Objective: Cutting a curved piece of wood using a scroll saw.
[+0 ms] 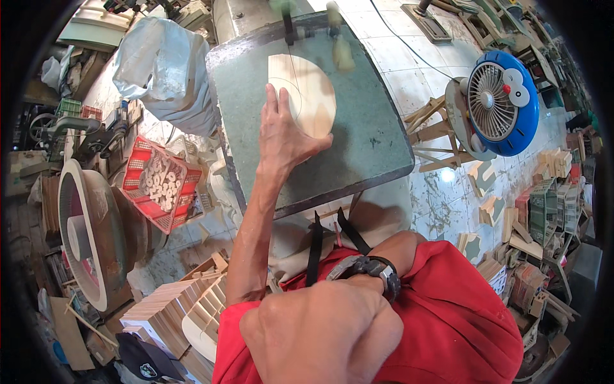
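Wood disc [307, 96] sits under my flat left hand [284, 137], grip apart; fingers near the blade [289, 29] could slip in.

Bright, even daylight fills the scene; the tiled floor [441, 192] right of the bench [358, 128] shows a glare spot. Fisheye bending curves the bench's edges, the rim falls black, and objects beyond the bench's far edge blur.
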`<state>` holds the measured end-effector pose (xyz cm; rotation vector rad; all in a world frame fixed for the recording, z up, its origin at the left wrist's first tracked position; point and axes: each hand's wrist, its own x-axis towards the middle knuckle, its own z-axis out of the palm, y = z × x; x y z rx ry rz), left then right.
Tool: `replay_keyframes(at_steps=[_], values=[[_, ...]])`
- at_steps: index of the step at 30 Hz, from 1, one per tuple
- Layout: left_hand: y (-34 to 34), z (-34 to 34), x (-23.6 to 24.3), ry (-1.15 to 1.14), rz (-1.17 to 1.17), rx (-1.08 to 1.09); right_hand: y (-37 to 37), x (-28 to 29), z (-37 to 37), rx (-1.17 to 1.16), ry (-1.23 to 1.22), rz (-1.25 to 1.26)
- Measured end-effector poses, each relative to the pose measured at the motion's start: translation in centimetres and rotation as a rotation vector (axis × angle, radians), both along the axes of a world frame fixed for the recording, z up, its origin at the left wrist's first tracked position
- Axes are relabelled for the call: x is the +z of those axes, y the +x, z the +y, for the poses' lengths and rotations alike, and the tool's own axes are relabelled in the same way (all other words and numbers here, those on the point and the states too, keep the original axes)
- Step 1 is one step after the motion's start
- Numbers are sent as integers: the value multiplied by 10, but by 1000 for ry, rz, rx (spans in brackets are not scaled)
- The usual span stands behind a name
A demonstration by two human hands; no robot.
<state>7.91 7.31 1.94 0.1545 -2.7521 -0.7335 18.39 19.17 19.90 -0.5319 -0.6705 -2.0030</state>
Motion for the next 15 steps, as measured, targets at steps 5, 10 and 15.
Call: replay_keyframes(at_steps=[5,10,15], values=[[3,3,7,54,-33,39,-22,6,-9,-321,-155,386],[-2,8,6,52,-40,60,-30,26,5,27,153,352],[-1,9,4,41,-31,76,-28,10,-13,-413,-156,315]])
